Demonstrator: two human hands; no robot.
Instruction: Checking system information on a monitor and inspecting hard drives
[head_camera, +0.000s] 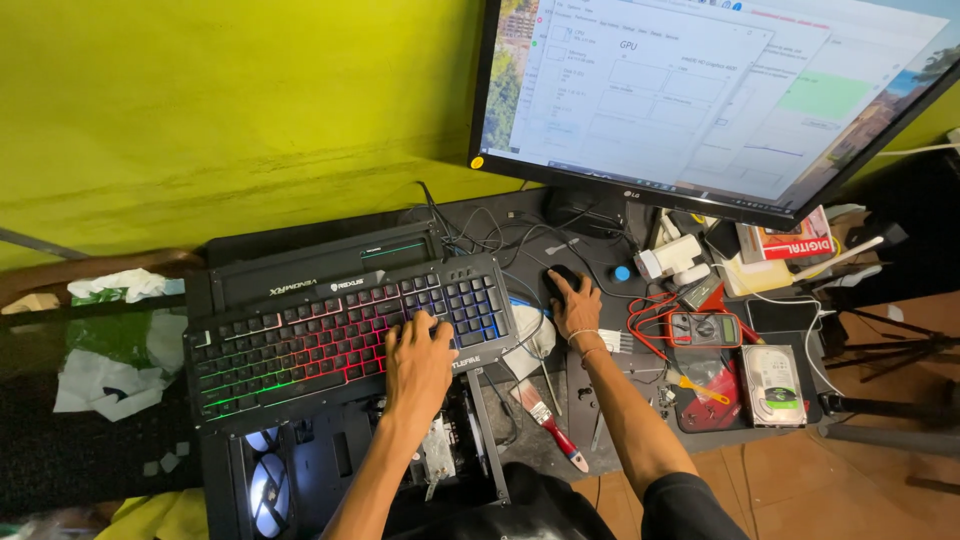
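Left hand (418, 362): palm down on the right half of the backlit keyboard (340, 335), fingers (412, 322) spread loosely over the keys, gripping nothing.

Right hand (575, 305): laid over the black mouse (560, 278), fingers curled lightly around its body. Thin bands at the wrist.

Keyboard: black, keys lit red through green to blue, lying tilted across the top of an open computer case (330, 460). Inside the case, a fan (266, 485) glowing pale blue at lower left; metal parts near the left forearm, detail unclear.

Mouse: on the dark tabletop (600, 430), just right of the keyboard and below the monitor (700, 100). Monitor lit, several pale windows open on screen. Tangle of black cables (480, 235) between keyboard and monitor stand.

Right of the mouse hand: multimeter (705, 328) with red leads (650, 315) coiled beside it. Bare hard drive (772, 385) near the tabletop's right edge. Small blue round object (622, 272) and white adapter (672, 256) behind the multimeter.

Between the two forearms: paintbrush (548, 418) with red handle, lying flat on the tabletop, apart from both hands.

Left of the case: crumpled white plastic and paper (110, 375) on a dark surface. Behind everything, a yellow-green wall (230, 110).
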